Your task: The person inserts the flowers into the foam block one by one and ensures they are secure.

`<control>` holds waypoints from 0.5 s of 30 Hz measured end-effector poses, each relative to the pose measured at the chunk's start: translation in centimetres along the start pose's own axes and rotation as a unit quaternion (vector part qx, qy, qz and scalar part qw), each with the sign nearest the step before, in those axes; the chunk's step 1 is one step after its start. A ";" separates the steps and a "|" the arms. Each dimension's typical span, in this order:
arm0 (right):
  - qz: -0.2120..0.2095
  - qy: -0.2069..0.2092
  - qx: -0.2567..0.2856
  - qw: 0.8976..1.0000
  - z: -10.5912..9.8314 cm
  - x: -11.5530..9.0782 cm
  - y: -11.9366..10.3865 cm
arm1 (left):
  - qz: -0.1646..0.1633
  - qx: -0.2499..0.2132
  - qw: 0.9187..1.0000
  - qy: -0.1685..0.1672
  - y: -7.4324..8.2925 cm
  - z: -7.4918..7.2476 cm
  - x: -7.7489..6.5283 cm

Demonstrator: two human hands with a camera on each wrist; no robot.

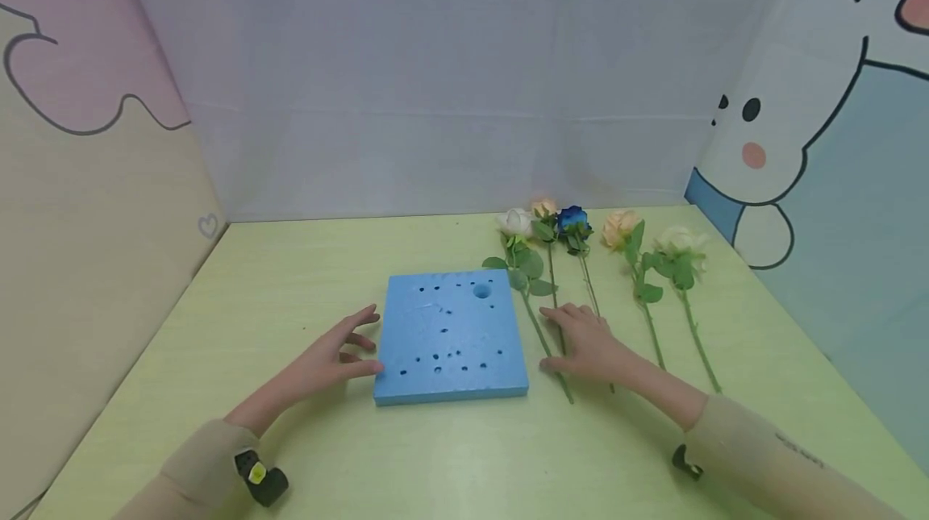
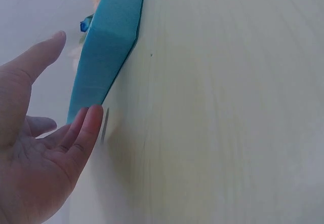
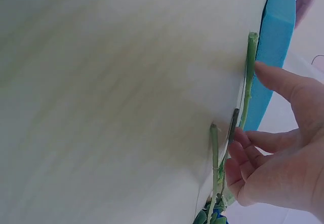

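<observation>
A blue foam board (image 1: 452,334) with several holes in its top lies flat on the table. At its left edge is my left hand (image 1: 330,355), fingers spread, the thumb by the board's near left corner; whether it touches cannot be told. My right hand (image 1: 591,347) hovers over flower stems right of the board, thumb and fingers apart. In the right wrist view its thumb is close to a thick green stem (image 3: 250,57), and its fingers are by a darker stem (image 3: 234,120). Those stems lead up to a white rose (image 1: 516,223), a peach rose (image 1: 544,208) and a blue rose (image 1: 573,222).
Farther right lie another peach rose (image 1: 621,230) and a cream rose (image 1: 681,242), stems pointing toward the front. A pale cloth (image 1: 435,101) hangs behind the table (image 1: 305,262). Walls with cartoon drawings flank both sides.
</observation>
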State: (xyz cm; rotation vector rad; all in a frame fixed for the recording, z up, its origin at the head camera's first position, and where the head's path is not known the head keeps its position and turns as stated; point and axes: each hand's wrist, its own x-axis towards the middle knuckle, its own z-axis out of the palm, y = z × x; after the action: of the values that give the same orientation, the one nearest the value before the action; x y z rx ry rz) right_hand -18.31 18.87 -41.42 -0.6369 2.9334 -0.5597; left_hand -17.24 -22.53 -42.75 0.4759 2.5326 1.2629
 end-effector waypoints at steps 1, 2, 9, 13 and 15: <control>0.003 -0.004 0.004 1.000 0.0 0.1 0.0 | -0.006 -0.009 1.000 0.000 0.0 0.1 0.0; 0.005 -0.007 0.007 1.000 -0.1 0.2 0.0 | -0.012 -0.016 1.000 -0.001 0.0 0.2 0.1; 0.017 -0.037 0.073 0.997 -0.3 0.9 0.0 | -0.046 -0.053 0.998 -0.009 -0.3 0.8 0.3; 0.035 -0.051 0.120 0.991 -0.3 1.1 -0.3 | -0.059 -0.073 0.995 -0.013 -0.3 1.1 0.3; 0.049 -0.054 0.136 0.988 -0.2 1.1 -0.5 | -0.067 -0.081 0.994 -0.012 -0.2 1.3 0.3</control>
State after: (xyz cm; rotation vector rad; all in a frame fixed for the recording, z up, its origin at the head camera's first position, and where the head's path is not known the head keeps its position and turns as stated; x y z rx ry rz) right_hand -19.12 18.04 -41.03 -0.4733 2.7010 -0.8661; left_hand -17.08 -21.63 -43.71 0.2776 2.3738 1.3889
